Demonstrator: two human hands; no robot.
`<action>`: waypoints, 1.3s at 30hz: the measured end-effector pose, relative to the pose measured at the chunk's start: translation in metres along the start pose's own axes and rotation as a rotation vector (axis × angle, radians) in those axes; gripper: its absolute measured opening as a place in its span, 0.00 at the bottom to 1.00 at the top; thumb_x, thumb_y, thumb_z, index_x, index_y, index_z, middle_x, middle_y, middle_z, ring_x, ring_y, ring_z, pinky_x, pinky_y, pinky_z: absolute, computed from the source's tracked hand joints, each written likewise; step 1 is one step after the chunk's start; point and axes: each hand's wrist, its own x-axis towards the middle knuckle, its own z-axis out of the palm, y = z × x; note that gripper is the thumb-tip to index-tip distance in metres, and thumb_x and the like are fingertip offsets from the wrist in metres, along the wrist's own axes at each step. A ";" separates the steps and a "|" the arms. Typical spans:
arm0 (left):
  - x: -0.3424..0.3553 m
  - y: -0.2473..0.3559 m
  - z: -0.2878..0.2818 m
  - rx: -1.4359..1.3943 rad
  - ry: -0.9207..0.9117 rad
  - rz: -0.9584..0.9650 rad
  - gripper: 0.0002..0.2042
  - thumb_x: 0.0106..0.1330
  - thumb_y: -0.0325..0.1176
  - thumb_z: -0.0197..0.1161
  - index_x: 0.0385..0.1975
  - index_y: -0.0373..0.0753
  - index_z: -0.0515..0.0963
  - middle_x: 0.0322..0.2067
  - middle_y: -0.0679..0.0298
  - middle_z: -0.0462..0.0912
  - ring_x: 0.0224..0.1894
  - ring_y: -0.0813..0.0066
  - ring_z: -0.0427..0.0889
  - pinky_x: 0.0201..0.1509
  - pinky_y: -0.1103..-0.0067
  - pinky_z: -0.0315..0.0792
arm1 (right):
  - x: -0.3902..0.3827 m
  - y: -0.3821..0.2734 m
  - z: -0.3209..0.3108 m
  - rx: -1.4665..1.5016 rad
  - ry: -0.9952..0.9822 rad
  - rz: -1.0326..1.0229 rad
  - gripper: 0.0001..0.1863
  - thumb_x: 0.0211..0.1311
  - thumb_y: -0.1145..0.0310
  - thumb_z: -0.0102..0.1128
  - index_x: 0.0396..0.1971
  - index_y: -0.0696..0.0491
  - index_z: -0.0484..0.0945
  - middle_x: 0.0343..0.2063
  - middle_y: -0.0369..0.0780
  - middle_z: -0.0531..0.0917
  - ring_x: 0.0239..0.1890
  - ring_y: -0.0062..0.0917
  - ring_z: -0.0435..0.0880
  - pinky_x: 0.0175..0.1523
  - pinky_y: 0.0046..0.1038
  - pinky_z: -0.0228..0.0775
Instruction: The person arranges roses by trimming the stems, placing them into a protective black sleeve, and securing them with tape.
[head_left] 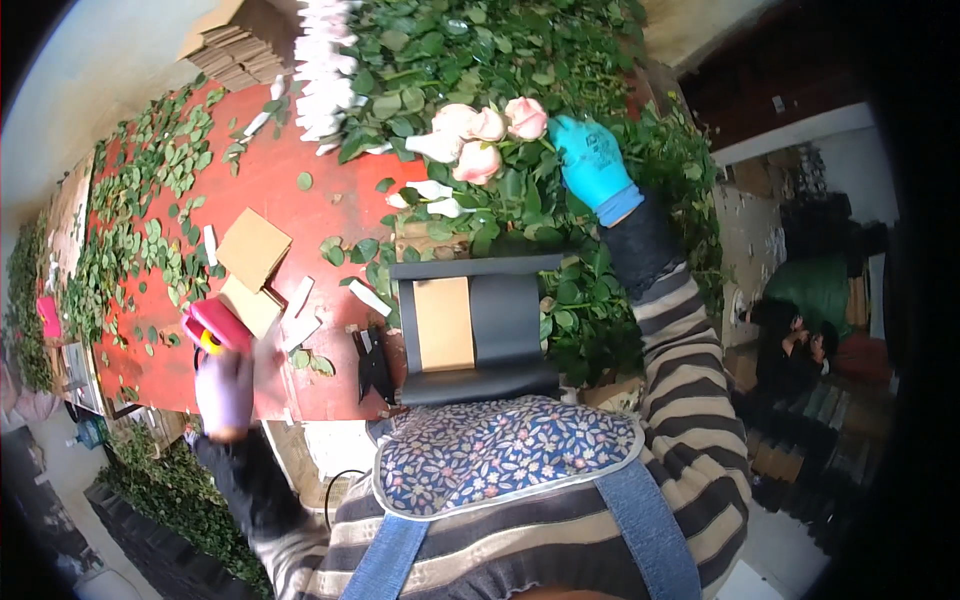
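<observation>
My left hand (225,393), in a pale glove, is at the table's front left, somewhat blurred. Its fingers close on the lower end of a pink tool with a yellow part (218,326), stapler-like in shape. Cardboard pieces (254,248) lie just beyond it. Farther right, my right hand (596,165) wears a blue glove and has its fingers curled beside a pale pink rose (527,118), seemingly gripping it just below the bloom; the stem is hidden. More pink roses (478,162) rest on the leaves to its left.
A black padded stand (507,320) with a cardboard sheet (444,325) on it is in front of me. Leafy stems (490,50) cover the far right of the red table (270,165). White-wrapped buds (325,70) and stacked cardboard (235,45) are at the back. A person (785,350) is at far right.
</observation>
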 end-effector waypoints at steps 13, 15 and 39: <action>0.033 0.143 0.022 -0.600 -0.031 0.146 0.14 0.66 0.38 0.58 0.32 0.31 0.75 0.25 0.51 0.76 0.28 0.59 0.76 0.36 0.69 0.70 | -0.018 -0.043 -0.024 0.371 0.054 -0.035 0.19 0.59 0.77 0.50 0.51 0.55 0.78 0.37 0.49 0.82 0.38 0.47 0.79 0.40 0.42 0.72; 0.067 0.178 0.018 -0.830 -0.169 0.173 0.16 0.69 0.41 0.55 0.34 0.30 0.75 0.25 0.58 0.77 0.28 0.70 0.75 0.36 0.74 0.70 | -0.017 -0.053 -0.028 0.338 0.078 -0.141 0.18 0.59 0.75 0.51 0.50 0.55 0.78 0.35 0.49 0.82 0.36 0.46 0.79 0.38 0.40 0.72; -0.001 0.114 0.060 -0.349 -0.203 0.538 0.17 0.60 0.30 0.60 0.51 0.43 0.78 0.40 0.59 0.82 0.37 0.55 0.83 0.37 0.67 0.77 | -0.018 -0.008 -0.070 0.637 0.258 0.110 0.12 0.62 0.68 0.60 0.45 0.49 0.81 0.37 0.39 0.84 0.33 0.31 0.83 0.38 0.29 0.76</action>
